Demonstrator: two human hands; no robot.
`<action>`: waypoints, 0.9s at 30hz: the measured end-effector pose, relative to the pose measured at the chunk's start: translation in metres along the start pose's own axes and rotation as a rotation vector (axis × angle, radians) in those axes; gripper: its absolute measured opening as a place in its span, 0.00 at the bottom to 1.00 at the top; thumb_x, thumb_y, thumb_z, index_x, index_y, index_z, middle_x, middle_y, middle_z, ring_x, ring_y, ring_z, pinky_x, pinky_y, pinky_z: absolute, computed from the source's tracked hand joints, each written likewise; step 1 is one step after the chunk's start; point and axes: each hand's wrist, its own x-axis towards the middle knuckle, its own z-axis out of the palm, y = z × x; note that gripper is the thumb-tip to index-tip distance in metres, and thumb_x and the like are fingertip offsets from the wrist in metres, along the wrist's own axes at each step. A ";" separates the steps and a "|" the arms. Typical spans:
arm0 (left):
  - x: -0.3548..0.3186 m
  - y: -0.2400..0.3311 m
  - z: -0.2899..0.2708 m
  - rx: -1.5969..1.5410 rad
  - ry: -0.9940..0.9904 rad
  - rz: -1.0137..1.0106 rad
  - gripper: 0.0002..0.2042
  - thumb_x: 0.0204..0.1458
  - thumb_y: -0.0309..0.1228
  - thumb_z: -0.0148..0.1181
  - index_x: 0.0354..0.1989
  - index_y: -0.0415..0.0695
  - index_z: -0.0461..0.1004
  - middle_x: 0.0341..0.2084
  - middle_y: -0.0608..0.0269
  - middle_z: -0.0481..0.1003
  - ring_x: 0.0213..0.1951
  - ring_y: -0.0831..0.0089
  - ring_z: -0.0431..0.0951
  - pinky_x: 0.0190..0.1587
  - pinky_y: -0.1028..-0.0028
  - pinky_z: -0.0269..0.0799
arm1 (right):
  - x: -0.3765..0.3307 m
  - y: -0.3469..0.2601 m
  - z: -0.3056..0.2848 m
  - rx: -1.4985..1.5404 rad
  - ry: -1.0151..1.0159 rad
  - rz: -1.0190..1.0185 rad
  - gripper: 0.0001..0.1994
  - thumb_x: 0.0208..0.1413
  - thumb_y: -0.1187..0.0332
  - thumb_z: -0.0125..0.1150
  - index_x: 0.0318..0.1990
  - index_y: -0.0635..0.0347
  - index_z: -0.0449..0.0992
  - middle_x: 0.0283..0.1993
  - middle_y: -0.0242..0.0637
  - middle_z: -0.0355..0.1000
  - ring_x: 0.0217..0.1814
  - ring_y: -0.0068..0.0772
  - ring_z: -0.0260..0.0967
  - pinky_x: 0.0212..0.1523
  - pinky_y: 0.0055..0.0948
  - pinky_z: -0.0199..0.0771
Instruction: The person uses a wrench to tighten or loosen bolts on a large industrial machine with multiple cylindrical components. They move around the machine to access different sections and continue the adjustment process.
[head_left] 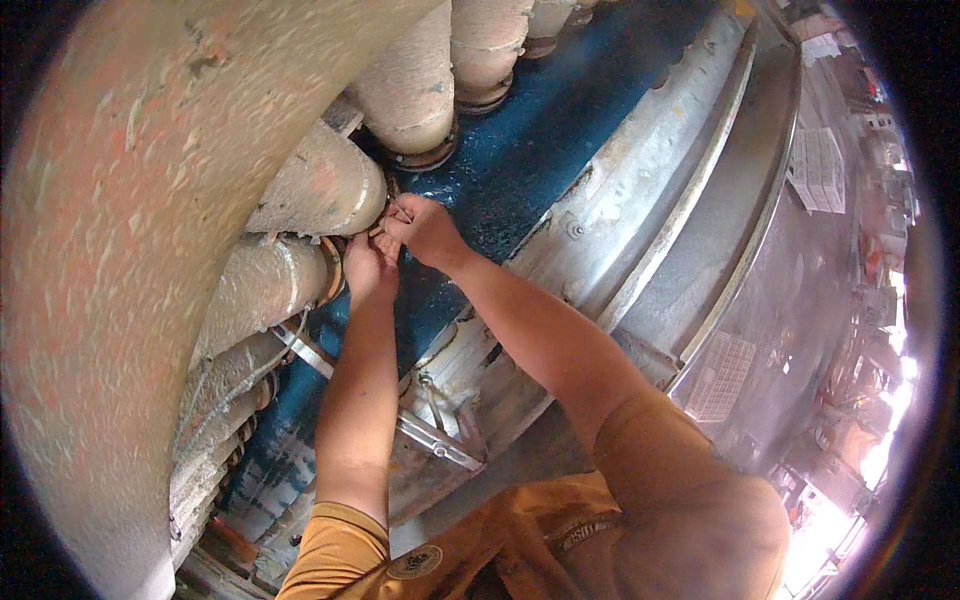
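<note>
Both of my hands are raised close together at the lower end of a dusty, pale elbow pipe (325, 185). My right hand (428, 232) is closed, its fingers bent inward around something small that I cannot make out. Just below it and to the left, my left hand (370, 262) has its fingers curled up against the pipe's rim, near the right hand's fingertips. What the left fingers pinch, if anything, is hidden. Behind the hands runs a glossy dark blue surface (490, 190), into which the row of pipes leads.
A large, grimy curved duct (110, 250) fills the left side. More pipes (410, 90) with rusty flanges line the blue surface. Right of it curves a worn metal ledge (590, 220). A metal strut (430, 440) crosses beside my left forearm. White crates (818, 170) stand on the floor below.
</note>
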 end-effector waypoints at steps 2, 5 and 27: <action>-0.005 0.000 0.009 -0.028 -0.047 -0.008 0.13 0.59 0.32 0.38 0.44 0.38 0.67 0.37 0.59 0.73 0.38 0.71 0.75 0.39 0.76 0.72 | 0.008 0.023 -0.002 -0.055 0.019 -0.066 0.12 0.47 0.63 0.58 0.30 0.64 0.70 0.23 0.42 0.70 0.25 0.35 0.70 0.29 0.32 0.69; -0.001 -0.002 0.008 -0.060 -0.093 0.008 0.14 0.59 0.31 0.37 0.45 0.37 0.67 0.39 0.57 0.73 0.41 0.69 0.75 0.42 0.74 0.73 | 0.010 0.029 -0.002 -0.117 0.075 -0.108 0.13 0.48 0.61 0.58 0.32 0.64 0.71 0.23 0.42 0.70 0.26 0.37 0.70 0.29 0.32 0.68; -0.002 -0.001 0.008 -0.082 -0.042 0.047 0.13 0.60 0.31 0.39 0.47 0.37 0.65 0.39 0.57 0.73 0.39 0.69 0.76 0.37 0.75 0.75 | 0.002 0.006 -0.019 -0.892 0.068 -0.670 0.05 0.46 0.65 0.57 0.26 0.53 0.76 0.31 0.28 0.70 0.38 0.31 0.69 0.29 0.28 0.74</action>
